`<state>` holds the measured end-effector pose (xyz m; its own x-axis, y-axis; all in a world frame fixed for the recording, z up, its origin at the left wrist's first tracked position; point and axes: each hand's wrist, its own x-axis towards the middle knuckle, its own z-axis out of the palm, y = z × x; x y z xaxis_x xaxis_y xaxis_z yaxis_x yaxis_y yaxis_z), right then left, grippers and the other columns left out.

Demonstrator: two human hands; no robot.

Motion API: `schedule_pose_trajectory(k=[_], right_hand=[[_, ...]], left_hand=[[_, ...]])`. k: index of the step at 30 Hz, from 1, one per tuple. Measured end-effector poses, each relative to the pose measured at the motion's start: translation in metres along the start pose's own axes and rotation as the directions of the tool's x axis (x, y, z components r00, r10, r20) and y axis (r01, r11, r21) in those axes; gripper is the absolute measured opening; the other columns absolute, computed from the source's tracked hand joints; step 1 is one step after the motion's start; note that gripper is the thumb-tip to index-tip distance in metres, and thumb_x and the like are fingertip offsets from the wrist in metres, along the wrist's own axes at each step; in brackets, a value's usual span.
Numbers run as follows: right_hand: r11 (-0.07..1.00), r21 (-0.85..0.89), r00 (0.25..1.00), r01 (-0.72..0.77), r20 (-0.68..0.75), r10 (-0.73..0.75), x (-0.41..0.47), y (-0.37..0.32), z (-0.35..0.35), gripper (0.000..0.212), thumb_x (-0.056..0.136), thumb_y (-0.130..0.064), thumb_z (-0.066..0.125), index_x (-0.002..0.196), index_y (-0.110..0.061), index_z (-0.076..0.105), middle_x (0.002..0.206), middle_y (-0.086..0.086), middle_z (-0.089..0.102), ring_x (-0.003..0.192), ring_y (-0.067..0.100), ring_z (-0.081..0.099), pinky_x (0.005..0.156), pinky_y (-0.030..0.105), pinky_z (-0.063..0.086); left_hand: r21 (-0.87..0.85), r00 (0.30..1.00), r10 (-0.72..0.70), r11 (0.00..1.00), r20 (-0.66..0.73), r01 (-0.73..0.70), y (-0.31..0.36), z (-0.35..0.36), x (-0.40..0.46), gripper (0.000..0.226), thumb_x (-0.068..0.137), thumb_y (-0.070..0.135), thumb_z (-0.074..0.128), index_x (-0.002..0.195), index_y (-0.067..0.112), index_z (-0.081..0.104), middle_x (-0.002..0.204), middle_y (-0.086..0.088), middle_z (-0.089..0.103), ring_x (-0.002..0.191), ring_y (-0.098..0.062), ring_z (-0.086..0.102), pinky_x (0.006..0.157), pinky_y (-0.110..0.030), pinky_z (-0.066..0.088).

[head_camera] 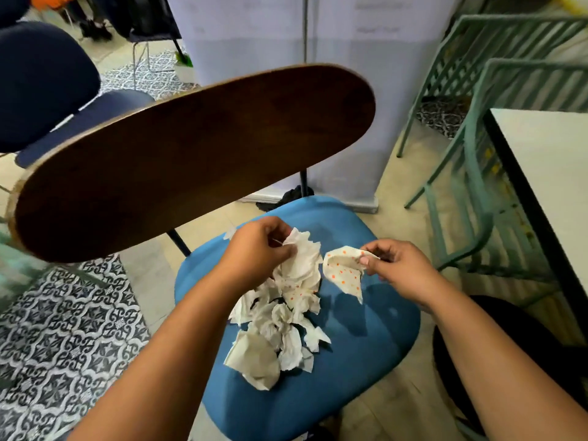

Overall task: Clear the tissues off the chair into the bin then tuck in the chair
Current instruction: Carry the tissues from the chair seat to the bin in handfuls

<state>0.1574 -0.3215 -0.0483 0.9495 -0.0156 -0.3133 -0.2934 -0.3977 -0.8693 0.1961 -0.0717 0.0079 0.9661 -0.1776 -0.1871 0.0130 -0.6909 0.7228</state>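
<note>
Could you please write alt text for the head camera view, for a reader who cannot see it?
A person's left hand grips a crumpled white tissue and the right hand pinches an orange-dotted tissue above a blue chair seat. More crumpled tissues lie on the seat, before its brown wooden backrest.

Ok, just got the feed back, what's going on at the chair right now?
A person is gathering tissues off the blue chair seat. The left hand grips a crumpled white tissue at the top of the pile; the right hand pinches an orange-dotted tissue, lifted clear of the seat. A heap of crumpled tissues lies on the seat. No bin is clearly in view, and the chair is not tucked in.
</note>
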Motion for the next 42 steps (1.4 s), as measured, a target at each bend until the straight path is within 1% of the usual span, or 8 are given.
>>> schedule_pose_trajectory(k=[3,8,12,18,30,33,39,42], right_hand=[[0.998,0.057,0.989,-0.026,-0.144,0.034,-0.022,-0.003,-0.002,0.012,0.088,-0.014,0.065,0.083,-0.025,0.067,0.085,0.018,0.071,0.07,0.02,0.06,0.066,0.033,0.045],[0.99,0.134,0.914,-0.052,-0.393,0.101,-0.082,-0.006,0.0,0.006,0.089,-0.012,0.063,0.088,-0.017,0.066,0.079,0.012,0.068,0.064,0.015,0.059,0.058,0.025,0.047],[0.981,0.182,0.784,-0.059,-0.6,0.159,-0.137,-0.006,0.012,0.005,0.088,-0.014,0.065,0.087,-0.018,0.068,0.079,0.013,0.071,0.063,0.016,0.063,0.064,0.032,0.052],[0.949,0.296,0.576,-0.108,-0.759,0.303,-0.233,0.013,0.054,0.005,0.089,-0.013,0.063,0.092,-0.013,0.067,0.068,0.004,0.067,0.049,0.002,0.06,0.052,0.019,0.052],[0.808,0.574,0.208,-0.137,-0.78,0.59,-0.42,0.08,0.109,0.007,0.089,-0.01,0.062,0.095,-0.009,0.065,0.073,0.006,0.068,0.056,0.014,0.062,0.057,0.025,0.051],[0.715,0.693,0.126,-0.089,-0.704,0.699,-0.462,0.106,0.13,0.006,0.09,-0.011,0.061,0.092,-0.006,0.064,0.073,0.008,0.067,0.056,0.013,0.062,0.057,0.026,0.053],[0.514,0.857,-0.163,-0.041,-0.514,0.842,-0.582,0.196,0.157,0.015,0.084,-0.015,0.065,0.071,-0.02,0.06,0.068,0.009,0.072,0.062,0.026,0.071,0.069,0.051,0.059],[0.425,0.901,-0.264,-0.09,-0.433,0.862,-0.63,0.235,0.178,0.018,0.082,-0.011,0.065,0.068,-0.021,0.058,0.069,0.01,0.071,0.06,0.028,0.071,0.067,0.053,0.059]], left_hand=[[-0.101,1.0,0.023,0.995,0.009,-0.022,0.007,-0.003,-0.004,0.015,0.08,0.017,0.075,0.092,0.012,0.067,0.088,-0.007,0.072,0.079,-0.019,0.068,0.075,-0.034,0.055],[-0.197,0.986,0.143,0.973,0.086,-0.124,0.016,0.001,-0.018,0.015,0.081,0.017,0.075,0.082,0.014,0.061,0.079,-0.004,0.065,0.069,-0.013,0.06,0.064,-0.03,0.05],[-0.202,0.953,0.257,0.953,0.159,-0.224,0.029,0.009,-0.033,0.02,0.08,0.022,0.076,0.075,0.028,0.057,0.076,0.004,0.065,0.068,-0.014,0.063,0.061,-0.03,0.05],[-0.17,0.875,0.393,0.918,0.284,-0.357,0.046,0.04,-0.088,0.017,0.08,0.018,0.075,0.095,0.016,0.067,0.085,0.001,0.07,0.078,-0.019,0.067,0.076,-0.033,0.055],[-0.219,0.63,0.527,0.837,0.57,-0.502,0.071,0.155,-0.229,0.014,0.084,0.017,0.07,0.096,0.017,0.062,0.085,0.007,0.064,0.078,-0.007,0.061,0.071,-0.021,0.051],[-0.184,0.605,0.472,0.86,0.642,-0.475,0.062,0.189,-0.271,0.016,0.085,0.019,0.07,0.099,0.018,0.061,0.085,0.01,0.062,0.084,-0.014,0.064,0.074,-0.035,0.056],[-0.168,0.518,0.4,0.884,0.756,-0.437,0.071,0.272,-0.373,0.02,0.086,0.02,0.068,0.104,0.018,0.06,0.092,0.005,0.063,0.087,-0.015,0.062,0.08,-0.034,0.053],[-0.138,0.49,0.357,0.893,0.796,-0.428,0.064,0.307,-0.425,0.016,0.084,0.02,0.07,0.094,0.021,0.059,0.085,0.008,0.063,0.081,-0.012,0.061,0.069,-0.025,0.047]])
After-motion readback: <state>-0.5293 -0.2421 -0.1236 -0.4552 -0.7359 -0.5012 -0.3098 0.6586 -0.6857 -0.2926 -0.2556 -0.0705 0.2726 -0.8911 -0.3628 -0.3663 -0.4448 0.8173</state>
